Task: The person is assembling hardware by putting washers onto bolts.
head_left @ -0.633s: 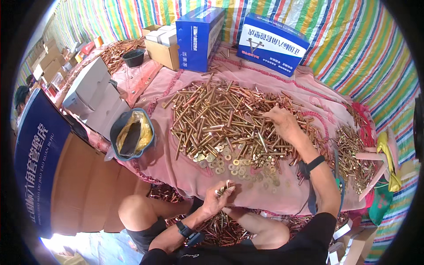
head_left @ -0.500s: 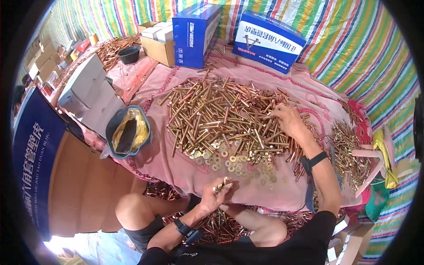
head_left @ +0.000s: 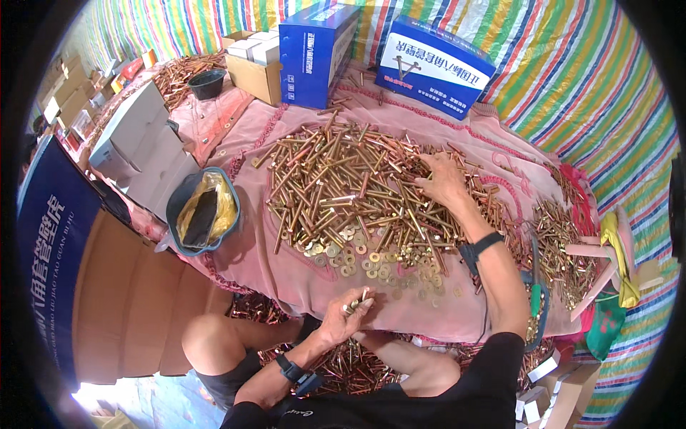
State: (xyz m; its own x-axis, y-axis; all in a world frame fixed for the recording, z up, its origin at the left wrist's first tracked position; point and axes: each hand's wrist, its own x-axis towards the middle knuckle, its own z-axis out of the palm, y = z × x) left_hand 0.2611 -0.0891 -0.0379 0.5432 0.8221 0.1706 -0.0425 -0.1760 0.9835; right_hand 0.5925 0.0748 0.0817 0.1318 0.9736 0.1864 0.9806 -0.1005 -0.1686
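Observation:
A wide heap of brass-coloured bolts (head_left: 332, 171) lies on the pink cloth (head_left: 300, 286). My left hand (head_left: 340, 322) is closed around a few bolts (head_left: 355, 304) near the cloth's front edge, their ends poking out past the thumb. Over the right side of the heap, my right hand (head_left: 446, 182) is spread, thumb and fingers apart, with the fingertips down among the bolts. Anything under those fingertips is hidden. Flat round washers (head_left: 349, 262) are scattered along the heap's near edge, between it and my left hand.
A blue bucket (head_left: 234, 227) with a yellow bag stands left of the heap. Blue boxes (head_left: 432, 68) and an open carton (head_left: 254, 75) line the back. More bolts (head_left: 557, 239) lie at right beside a pink frame (head_left: 599, 275). Others lie below, around my legs.
My right hand has moved left and slightly farther away over the heap, and its fingers have spread. My left hand keeps its hold on the bolts. The view has shifted slightly.

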